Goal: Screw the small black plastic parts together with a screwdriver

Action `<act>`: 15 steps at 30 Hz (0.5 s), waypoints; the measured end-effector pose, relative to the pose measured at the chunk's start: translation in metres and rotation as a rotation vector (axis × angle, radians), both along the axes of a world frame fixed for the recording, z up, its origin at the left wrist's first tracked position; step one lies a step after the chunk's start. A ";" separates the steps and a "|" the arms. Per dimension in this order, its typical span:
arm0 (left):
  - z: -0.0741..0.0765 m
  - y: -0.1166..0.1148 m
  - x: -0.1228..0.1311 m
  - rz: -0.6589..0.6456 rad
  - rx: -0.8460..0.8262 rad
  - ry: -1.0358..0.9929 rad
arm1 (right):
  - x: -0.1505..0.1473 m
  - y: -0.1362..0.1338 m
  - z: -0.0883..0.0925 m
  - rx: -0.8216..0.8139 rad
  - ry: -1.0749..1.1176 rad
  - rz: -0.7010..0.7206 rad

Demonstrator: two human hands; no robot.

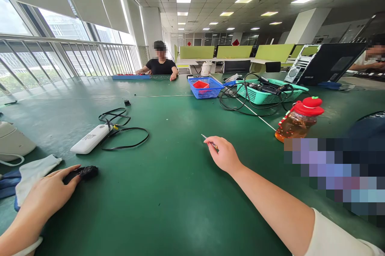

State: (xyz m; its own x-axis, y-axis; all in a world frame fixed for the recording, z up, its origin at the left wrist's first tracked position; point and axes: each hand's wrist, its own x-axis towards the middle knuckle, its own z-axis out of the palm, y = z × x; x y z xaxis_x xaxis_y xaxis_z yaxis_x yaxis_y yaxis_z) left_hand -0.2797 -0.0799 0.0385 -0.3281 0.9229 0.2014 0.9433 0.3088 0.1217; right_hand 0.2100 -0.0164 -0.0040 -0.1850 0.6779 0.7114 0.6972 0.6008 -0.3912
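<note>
My left hand (pixel 49 192) is at the lower left, its fingers and thumb closed around a small black object (pixel 87 172) with a rough, bumpy end. Most of that object is hidden by the fingers. A white and blue cloth (pixel 36 174) lies right beside this hand. Near the middle of the table, my right hand (pixel 224 154) pinches a thin pen-like tool (pixel 214 145) with a pale, narrow tip pointing up and left. Its exact kind is too small to tell. Between and beyond the hands lies a white power strip (pixel 92 140) with a looped black cord (pixel 140 128).
A red-lidded bottle (pixel 297 121) of amber liquid stands at the right. Farther back are a blue basket (pixel 207 92), a green basket (pixel 258 96) heaped with black cables, and a computer case (pixel 327 63). One person (pixel 162 63) sits across the green table (pixel 168 208); another is far right.
</note>
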 end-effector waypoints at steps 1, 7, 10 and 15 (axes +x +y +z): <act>0.004 -0.001 0.006 0.047 -0.062 -0.012 | 0.000 0.000 0.000 -0.001 0.001 0.001; 0.007 -0.007 0.015 -0.010 0.079 -0.224 | 0.001 0.000 0.000 0.002 0.010 -0.005; -0.003 -0.007 0.004 -0.211 0.158 -0.323 | 0.001 0.000 0.000 -0.005 0.013 -0.003; -0.004 -0.008 0.004 -0.291 0.072 -0.168 | 0.001 -0.001 0.001 0.000 0.033 -0.003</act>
State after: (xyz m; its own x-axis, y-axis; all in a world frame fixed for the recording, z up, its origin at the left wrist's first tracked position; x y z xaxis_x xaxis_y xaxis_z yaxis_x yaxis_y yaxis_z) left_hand -0.2759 -0.0878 0.0344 -0.0871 0.9681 0.2348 0.9555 0.0145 0.2945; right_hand 0.2106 -0.0172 -0.0030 -0.1594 0.6782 0.7174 0.6855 0.5990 -0.4139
